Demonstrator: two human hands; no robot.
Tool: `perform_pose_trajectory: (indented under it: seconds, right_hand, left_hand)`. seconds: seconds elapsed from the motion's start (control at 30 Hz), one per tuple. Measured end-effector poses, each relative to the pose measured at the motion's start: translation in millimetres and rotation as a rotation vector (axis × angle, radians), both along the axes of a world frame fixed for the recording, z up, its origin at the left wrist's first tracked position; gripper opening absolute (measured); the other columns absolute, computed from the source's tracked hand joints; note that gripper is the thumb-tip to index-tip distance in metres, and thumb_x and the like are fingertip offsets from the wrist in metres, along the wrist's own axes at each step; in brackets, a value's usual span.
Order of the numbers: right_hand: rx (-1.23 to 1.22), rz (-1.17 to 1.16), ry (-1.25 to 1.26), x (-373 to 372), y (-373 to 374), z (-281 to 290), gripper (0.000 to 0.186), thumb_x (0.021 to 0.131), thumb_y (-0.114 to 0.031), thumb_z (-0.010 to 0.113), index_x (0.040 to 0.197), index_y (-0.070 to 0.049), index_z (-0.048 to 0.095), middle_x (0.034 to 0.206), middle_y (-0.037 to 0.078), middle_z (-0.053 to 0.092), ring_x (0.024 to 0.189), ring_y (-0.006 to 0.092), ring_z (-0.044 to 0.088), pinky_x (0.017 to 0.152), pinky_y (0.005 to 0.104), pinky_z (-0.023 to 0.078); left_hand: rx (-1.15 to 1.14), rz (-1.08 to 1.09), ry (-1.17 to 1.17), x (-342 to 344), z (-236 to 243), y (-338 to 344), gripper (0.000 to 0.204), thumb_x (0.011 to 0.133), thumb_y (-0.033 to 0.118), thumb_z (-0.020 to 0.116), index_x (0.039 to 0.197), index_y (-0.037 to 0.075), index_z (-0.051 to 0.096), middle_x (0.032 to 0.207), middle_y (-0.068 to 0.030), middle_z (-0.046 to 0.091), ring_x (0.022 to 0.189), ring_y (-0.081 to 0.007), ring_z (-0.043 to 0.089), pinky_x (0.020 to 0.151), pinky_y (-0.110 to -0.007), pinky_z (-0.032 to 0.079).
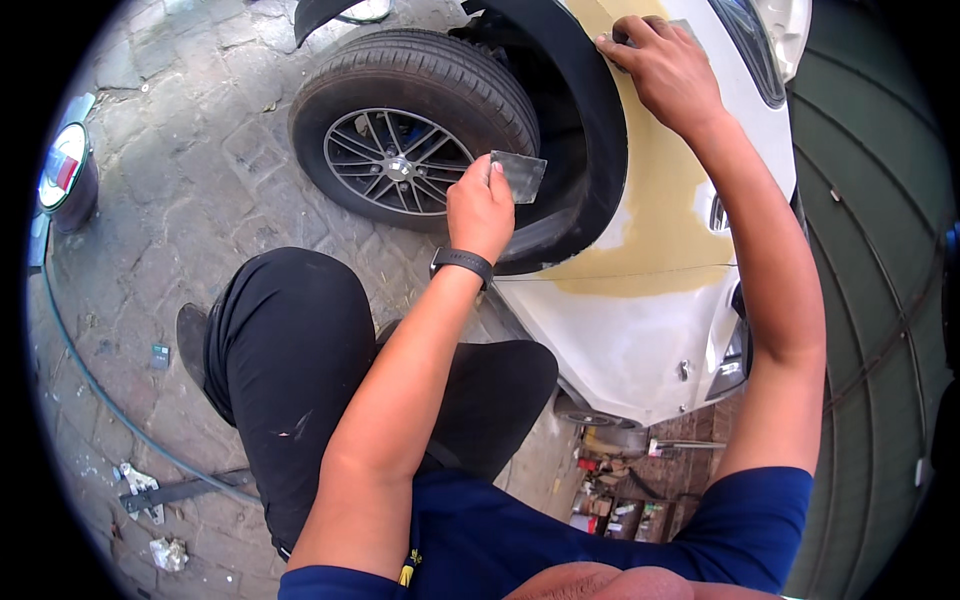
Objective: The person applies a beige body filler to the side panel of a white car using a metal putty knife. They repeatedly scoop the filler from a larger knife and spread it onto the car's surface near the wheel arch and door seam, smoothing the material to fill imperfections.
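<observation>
Crouched knees (290, 340) below, left hand (480, 205) pinches a metal scraper (520, 175) while right hand (665, 70) presses a sanding pad (685, 27) on the filler-coated fender (650, 220), seemingly mid-smoothing; next calls for even strokes.

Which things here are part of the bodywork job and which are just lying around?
In use: left hand holding flat grey metal spreader; right hand on yellow filler patch of white car fender.

Lying about: round tin can, thin dark hose, crumpled scraps.
</observation>
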State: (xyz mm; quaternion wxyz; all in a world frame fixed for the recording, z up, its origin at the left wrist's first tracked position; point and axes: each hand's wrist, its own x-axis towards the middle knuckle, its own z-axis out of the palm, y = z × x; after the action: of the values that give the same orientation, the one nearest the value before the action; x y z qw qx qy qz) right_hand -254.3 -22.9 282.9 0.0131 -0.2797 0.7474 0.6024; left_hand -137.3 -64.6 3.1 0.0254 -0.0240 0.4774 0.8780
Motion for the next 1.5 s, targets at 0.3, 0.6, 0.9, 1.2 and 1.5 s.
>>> perform_pose_trajectory:
  seconds: [0.3, 0.6, 0.9, 1.2, 1.5]
  right_hand:
    - [-0.025, -0.022, 0.055, 51, 27, 5, 0.045, 0.096, -0.004, 0.063, 0.133, -0.025, 0.077, 0.126, 0.000, 0.066, 0.123, 0.0234, 0.063, 0.103, 0.0389, 0.050]
    - [-0.148, 0.020, 0.106, 108, 77, 0, 0.044, 0.092, -0.004, 0.065, 0.131, -0.022, 0.076, 0.125, 0.002, 0.067, 0.120, 0.0249, 0.064, 0.102, 0.0388, 0.050]
    - [-0.256, -0.077, 0.139, 147, 81, -4, 0.043, 0.090, -0.002, 0.065, 0.128, -0.020, 0.077, 0.116, 0.002, 0.068, 0.111, 0.0248, 0.067, 0.095, 0.0390, 0.053]
    - [-0.241, 0.048, 0.032, 3, -21, 8, 0.031, 0.093, -0.015, 0.059, 0.119, -0.020, 0.076, 0.105, 0.006, 0.068, 0.104, 0.0259, 0.066, 0.090, 0.0420, 0.053]
    - [-0.052, 0.178, -0.134, -76, -39, -12, 0.019, 0.092, -0.018, 0.060, 0.098, -0.018, 0.078, 0.106, 0.004, 0.069, 0.107, 0.0244, 0.066, 0.090, 0.0423, 0.053]
  left_hand:
    - [-0.040, -0.039, -0.004, 9, -8, 7, 0.022, 0.104, 0.016, 0.057, 0.109, 0.000, 0.071, 0.094, -0.0271, 0.073, 0.092, -0.0502, 0.069, 0.079, -0.051, 0.055]
    - [-0.109, -0.025, 0.055, 19, -18, 15, 0.023, 0.105, 0.015, 0.056, 0.110, -0.002, 0.071, 0.094, -0.0273, 0.072, 0.091, -0.0507, 0.068, 0.080, -0.049, 0.055]
    - [-0.175, 0.008, 0.064, 20, -27, 18, 0.026, 0.107, 0.018, 0.056, 0.111, -0.003, 0.070, 0.095, -0.0260, 0.073, 0.088, -0.0451, 0.070, 0.080, -0.045, 0.055]
    - [-0.089, -0.032, -0.014, 15, -28, 18, 0.026, 0.107, 0.018, 0.057, 0.114, -0.004, 0.070, 0.100, -0.0255, 0.074, 0.092, -0.0432, 0.072, 0.083, -0.043, 0.056]
    - [-0.040, -0.091, -0.078, 9, -15, 19, 0.026, 0.106, 0.017, 0.057, 0.116, -0.003, 0.071, 0.101, -0.0264, 0.074, 0.096, -0.0471, 0.071, 0.084, -0.045, 0.056]
